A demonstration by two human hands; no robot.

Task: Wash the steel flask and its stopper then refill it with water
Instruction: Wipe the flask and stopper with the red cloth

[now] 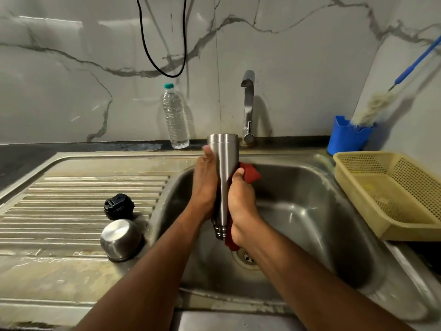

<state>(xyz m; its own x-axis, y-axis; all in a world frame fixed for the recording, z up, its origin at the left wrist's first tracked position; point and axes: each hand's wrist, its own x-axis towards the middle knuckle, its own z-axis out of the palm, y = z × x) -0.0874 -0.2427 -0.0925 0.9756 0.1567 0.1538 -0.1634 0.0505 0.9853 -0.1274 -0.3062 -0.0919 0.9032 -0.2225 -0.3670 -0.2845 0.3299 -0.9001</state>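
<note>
Steel flask (pixel 225 177) was held inverted over the sink (pixel 310 168), left hand (pixel 205 185) clamped on it, right hand (pixel 241 199) pressing a red cloth (pixel 250 174) against it. Risk judged: wet steel slipping, flask dropped.

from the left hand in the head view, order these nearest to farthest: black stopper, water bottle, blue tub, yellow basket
From the left hand:
1. Water bottle, behind it at the wall.
2. Black stopper, to its left on the drainboard; close to the bottle's rank, hard to call.
3. Blue tub, far right corner.
4. Yellow basket, right of the sink.
</note>
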